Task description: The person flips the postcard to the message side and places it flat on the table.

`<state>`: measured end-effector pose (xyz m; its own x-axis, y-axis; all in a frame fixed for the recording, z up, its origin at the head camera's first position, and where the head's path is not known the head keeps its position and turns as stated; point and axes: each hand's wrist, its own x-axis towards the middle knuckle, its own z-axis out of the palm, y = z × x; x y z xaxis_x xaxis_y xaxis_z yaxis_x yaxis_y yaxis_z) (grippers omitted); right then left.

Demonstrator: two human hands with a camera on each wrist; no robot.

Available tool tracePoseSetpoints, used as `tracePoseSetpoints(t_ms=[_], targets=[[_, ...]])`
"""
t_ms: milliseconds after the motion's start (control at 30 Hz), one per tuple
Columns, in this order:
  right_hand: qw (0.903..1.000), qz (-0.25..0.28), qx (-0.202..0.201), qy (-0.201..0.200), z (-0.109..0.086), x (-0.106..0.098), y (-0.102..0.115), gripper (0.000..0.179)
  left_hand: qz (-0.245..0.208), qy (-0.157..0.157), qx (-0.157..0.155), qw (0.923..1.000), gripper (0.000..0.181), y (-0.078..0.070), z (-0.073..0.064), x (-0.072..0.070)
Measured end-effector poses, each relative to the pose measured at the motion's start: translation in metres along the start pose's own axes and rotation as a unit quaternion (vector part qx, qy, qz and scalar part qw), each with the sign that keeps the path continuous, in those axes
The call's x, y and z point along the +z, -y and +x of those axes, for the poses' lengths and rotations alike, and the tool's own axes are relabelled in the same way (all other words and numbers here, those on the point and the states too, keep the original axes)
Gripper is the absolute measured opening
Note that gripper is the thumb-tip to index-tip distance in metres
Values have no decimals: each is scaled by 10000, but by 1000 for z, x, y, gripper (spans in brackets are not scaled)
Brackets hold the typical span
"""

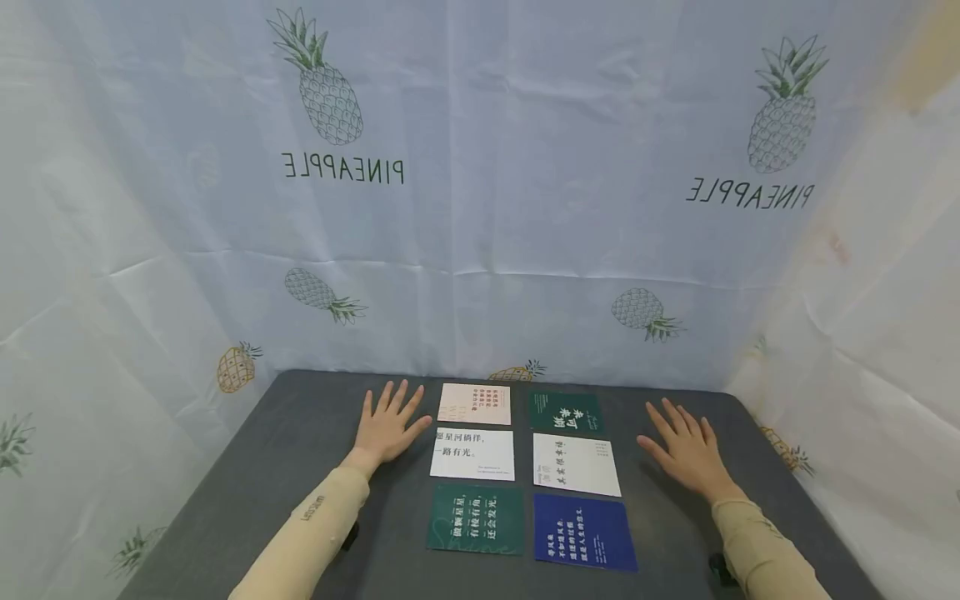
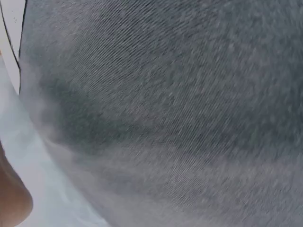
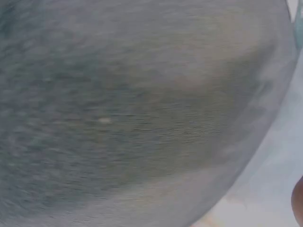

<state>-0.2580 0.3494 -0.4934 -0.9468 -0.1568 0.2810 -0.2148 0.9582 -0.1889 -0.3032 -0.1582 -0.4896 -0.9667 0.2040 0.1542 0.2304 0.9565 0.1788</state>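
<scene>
Six cards is more than I count exactly, so several printed cards lie flat in two columns on the dark grey table (image 1: 247, 500). The left column has a cream card (image 1: 457, 400), a white card (image 1: 480, 462) and a green card (image 1: 442, 533). In the right column are a dark green card (image 1: 543, 421), a white card (image 1: 585, 467) and a blue card (image 1: 592, 554). My left hand (image 1: 384, 432), fingers spread, is left of the cards. On their right is my right hand (image 1: 688, 450), likewise spread. Both hold nothing.
A pale curtain (image 1: 480, 208) printed with pineapples hangs behind the table and along both sides. In the left wrist view, grey tabletop (image 2: 165, 94) fills most of the frame. The right wrist view also shows mostly tabletop (image 3: 118, 118).
</scene>
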Motion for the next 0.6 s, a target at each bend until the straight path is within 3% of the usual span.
tracePoseSetpoints(t_ms=[200,333,600], targets=[[9980,-262,-381,-431,17,-14,18,65,-46,-642,247,9976,63,-4,7,-10],[9971,-92,-477,-590,36,-25,38,61,24,-1029,488,9935,60,-13,17,-22],[9949,474,-639,-628,83,-45,100,52,428,-1577,607,9847,57,-31,40,-46]])
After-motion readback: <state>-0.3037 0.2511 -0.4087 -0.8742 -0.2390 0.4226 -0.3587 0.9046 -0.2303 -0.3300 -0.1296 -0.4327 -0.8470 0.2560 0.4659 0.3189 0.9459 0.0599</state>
